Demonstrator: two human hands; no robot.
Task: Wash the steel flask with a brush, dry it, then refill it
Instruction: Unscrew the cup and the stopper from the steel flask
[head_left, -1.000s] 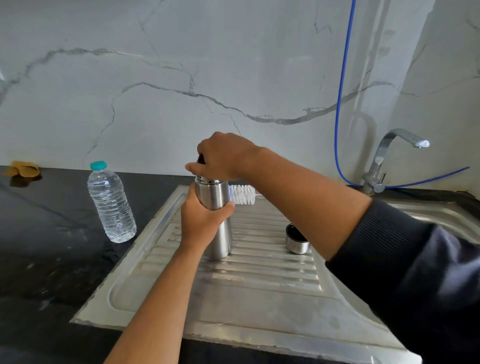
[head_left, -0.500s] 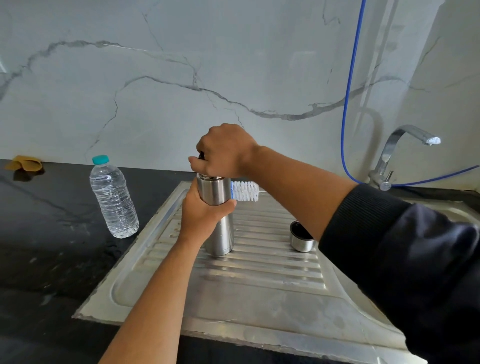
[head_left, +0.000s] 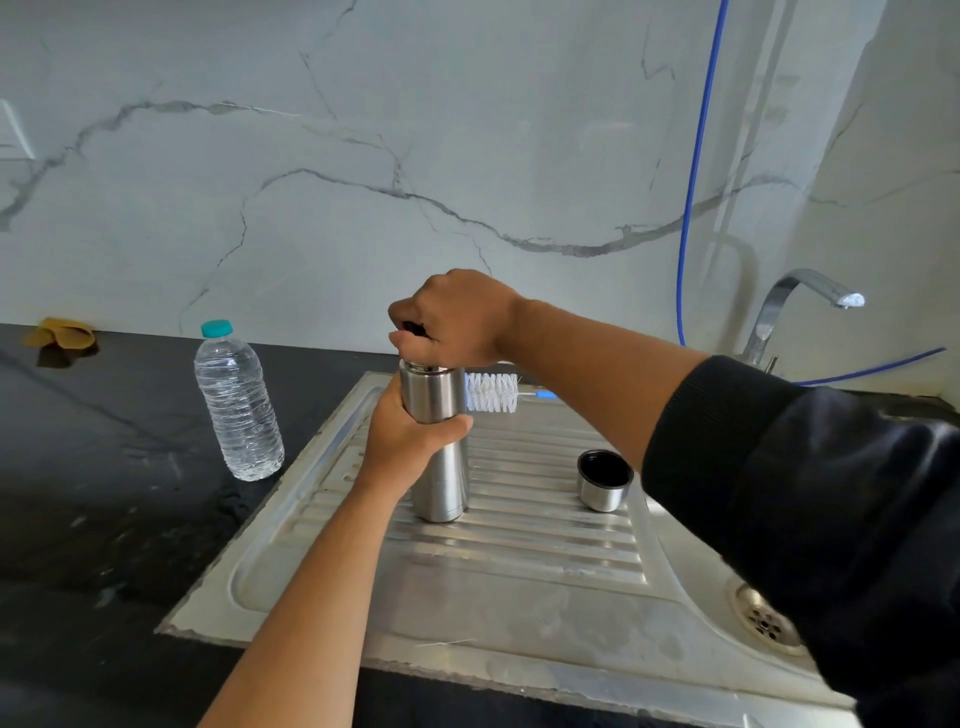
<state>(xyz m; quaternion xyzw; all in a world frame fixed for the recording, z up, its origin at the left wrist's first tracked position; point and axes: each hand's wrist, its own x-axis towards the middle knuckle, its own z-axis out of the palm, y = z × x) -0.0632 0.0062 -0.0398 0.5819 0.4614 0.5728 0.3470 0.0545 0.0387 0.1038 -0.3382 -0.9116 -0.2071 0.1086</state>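
Observation:
The steel flask (head_left: 441, 467) stands upright on the ribbed steel drainboard (head_left: 519, 545). My left hand (head_left: 410, 431) grips its upper body. My right hand (head_left: 457, 319) sits on top of the flask's mouth, fingers curled round a black stopper (head_left: 414, 328) of which only a small part shows. Behind the flask lies a white bottle brush (head_left: 491, 393) with a blue handle, partly hidden by my right arm. The flask's steel cup lid (head_left: 604, 480) stands open side up to the right. A plastic water bottle (head_left: 236, 402) with a teal cap stands on the black counter at left.
A chrome tap (head_left: 795, 306) rises at the back right, with a blue hose (head_left: 693, 182) running up the marble wall. The sink drain (head_left: 763, 621) shows at lower right. A yellow cloth (head_left: 60, 335) lies far left on the counter.
Both hands stay on the flask. My right hand has shifted slightly on the stopper at the flask's mouth; the view has moved a little.

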